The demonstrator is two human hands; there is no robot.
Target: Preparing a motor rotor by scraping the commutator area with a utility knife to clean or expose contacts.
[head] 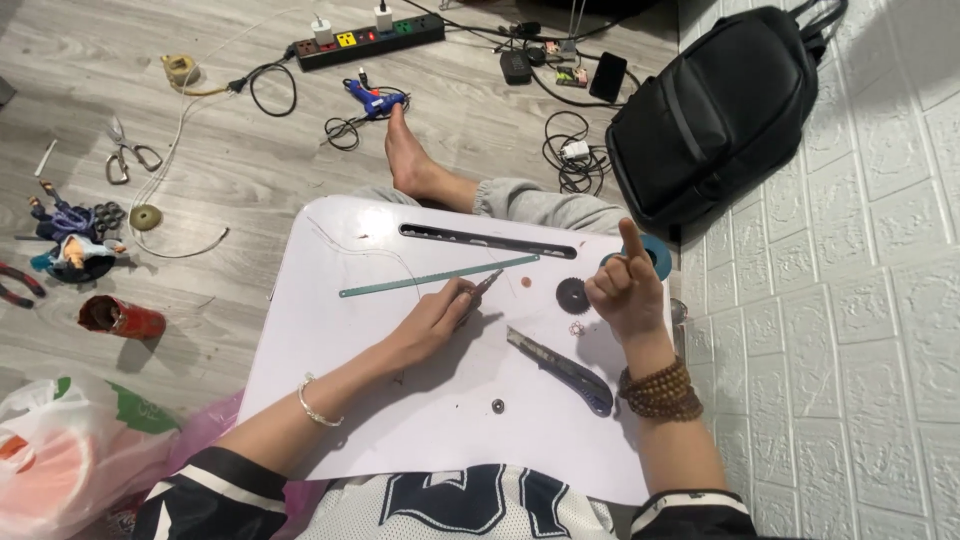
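Two bare hands work over a white lap tray (330, 400) in the head view. The left hand (437, 318) rests on the tray with its fingers curled around a slim metal tool (487, 284), which points up and to the right, its tip just below a long green ruler (437, 276) lying slantwise. The right hand (625, 290) is raised off the tray, index finger pointing up and the other fingers folded into the palm (it holds nothing that I can see). A dark toothed gear (572, 295) lies just beside that hand, and a utility knife (560, 369) lies on the tray between the two forearms. A small washer (497, 406) sits nearer the body. On the floor beyond are a power strip (366, 40), a blue glue gun (374, 99) and a black backpack (720, 110).
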